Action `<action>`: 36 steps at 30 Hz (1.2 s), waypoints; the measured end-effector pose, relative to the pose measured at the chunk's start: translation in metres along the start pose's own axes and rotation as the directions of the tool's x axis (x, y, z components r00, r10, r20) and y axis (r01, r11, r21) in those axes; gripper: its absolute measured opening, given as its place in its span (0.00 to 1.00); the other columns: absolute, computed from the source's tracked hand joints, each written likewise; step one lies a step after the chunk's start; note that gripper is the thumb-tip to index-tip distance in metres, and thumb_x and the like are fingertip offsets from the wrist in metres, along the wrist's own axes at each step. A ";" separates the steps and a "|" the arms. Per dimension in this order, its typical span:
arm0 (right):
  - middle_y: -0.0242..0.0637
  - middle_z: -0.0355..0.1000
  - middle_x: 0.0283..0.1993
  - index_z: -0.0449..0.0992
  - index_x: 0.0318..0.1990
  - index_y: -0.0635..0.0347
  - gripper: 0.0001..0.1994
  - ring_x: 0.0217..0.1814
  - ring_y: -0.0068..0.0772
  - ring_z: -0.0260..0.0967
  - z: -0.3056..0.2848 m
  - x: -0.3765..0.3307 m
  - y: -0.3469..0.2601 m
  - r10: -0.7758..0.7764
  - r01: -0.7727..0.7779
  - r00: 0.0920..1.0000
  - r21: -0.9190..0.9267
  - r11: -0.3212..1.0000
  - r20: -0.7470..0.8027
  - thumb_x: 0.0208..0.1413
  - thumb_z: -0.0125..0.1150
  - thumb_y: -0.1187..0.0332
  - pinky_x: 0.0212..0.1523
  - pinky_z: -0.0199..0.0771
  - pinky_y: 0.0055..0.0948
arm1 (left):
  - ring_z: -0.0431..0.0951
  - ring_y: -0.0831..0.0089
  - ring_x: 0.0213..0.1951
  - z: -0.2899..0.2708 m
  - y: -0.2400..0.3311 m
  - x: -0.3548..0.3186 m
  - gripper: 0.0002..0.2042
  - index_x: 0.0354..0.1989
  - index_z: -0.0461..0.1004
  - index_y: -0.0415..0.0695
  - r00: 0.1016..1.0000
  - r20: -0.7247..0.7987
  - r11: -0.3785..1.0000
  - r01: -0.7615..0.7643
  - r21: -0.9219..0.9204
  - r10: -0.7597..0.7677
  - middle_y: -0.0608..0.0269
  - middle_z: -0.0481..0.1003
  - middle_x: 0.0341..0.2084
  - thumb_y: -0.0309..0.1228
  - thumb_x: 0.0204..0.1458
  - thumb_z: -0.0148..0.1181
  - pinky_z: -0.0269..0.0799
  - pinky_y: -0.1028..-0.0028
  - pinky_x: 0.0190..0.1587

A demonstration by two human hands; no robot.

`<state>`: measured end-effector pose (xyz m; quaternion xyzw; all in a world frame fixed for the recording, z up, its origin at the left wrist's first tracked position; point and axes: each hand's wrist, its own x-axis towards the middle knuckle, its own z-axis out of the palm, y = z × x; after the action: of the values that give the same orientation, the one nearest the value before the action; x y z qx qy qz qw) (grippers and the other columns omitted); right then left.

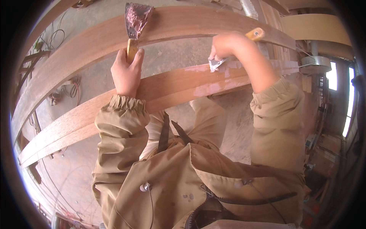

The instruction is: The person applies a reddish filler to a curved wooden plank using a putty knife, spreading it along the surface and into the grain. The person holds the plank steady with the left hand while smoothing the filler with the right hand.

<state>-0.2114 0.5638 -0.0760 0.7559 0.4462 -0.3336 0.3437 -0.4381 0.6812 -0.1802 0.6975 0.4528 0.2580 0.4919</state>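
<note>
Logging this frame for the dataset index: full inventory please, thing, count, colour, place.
Wooden boards: two, reddish brown, long, lying across the view, far one above near one.
Filler patch: pinkish smear on near board, right part.
Large putty knife: one, wooden handle, blade coated pinkish brown, held upright.
Small scraper: one, pale blade, wooden handle, blade on near board.
Cables: several, dark, floor at left.
Jacket: one, khaki, lower centre.
Left hand: grips large putty knife.
Right hand: grips small scraper.

A khaki work jacket (213, 179) fills the lower middle of the frame, dusty and creased. Its sleeves end in gathered elastic cuffs (127, 103). A thin earphone cable (149, 198) hangs at lower centre.
</note>
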 end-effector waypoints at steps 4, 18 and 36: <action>0.33 0.76 0.39 0.79 0.43 0.37 0.16 0.37 0.36 0.72 0.009 -0.012 0.010 -0.103 0.122 0.986 0.143 0.982 -0.131 0.45 0.59 0.67 0.40 0.70 0.32 | 0.74 0.65 0.24 -0.003 0.003 -0.001 0.17 0.35 0.73 0.37 1.000 0.021 1.000 0.019 0.001 -0.019 0.54 0.73 0.20 0.41 0.48 0.61 0.69 0.71 0.31; 0.36 0.76 0.36 0.80 0.40 0.37 0.14 0.39 0.41 0.73 0.061 -0.042 -0.006 -0.059 0.235 0.837 0.261 0.936 -0.544 0.48 0.54 0.69 0.40 0.72 0.37 | 0.74 0.67 0.23 -0.003 0.005 -0.001 0.17 0.34 0.73 0.37 0.999 0.027 0.999 0.035 0.034 -0.036 0.55 0.73 0.19 0.42 0.48 0.61 0.69 0.71 0.31; 0.36 0.76 0.37 0.80 0.41 0.37 0.13 0.40 0.41 0.73 0.081 -0.033 -0.014 -0.063 0.364 0.799 0.396 0.843 -0.599 0.49 0.55 0.68 0.43 0.71 0.36 | 0.74 0.62 0.24 -0.001 0.006 -0.002 0.18 0.33 0.73 0.37 1.000 0.012 1.000 -0.008 0.003 0.008 0.53 0.72 0.19 0.43 0.48 0.60 0.68 0.69 0.31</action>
<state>-0.2522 0.4878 -0.0965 0.8244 0.5124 -0.2354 -0.0491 -0.4371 0.6793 -0.1743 0.7016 0.4472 0.2553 0.4926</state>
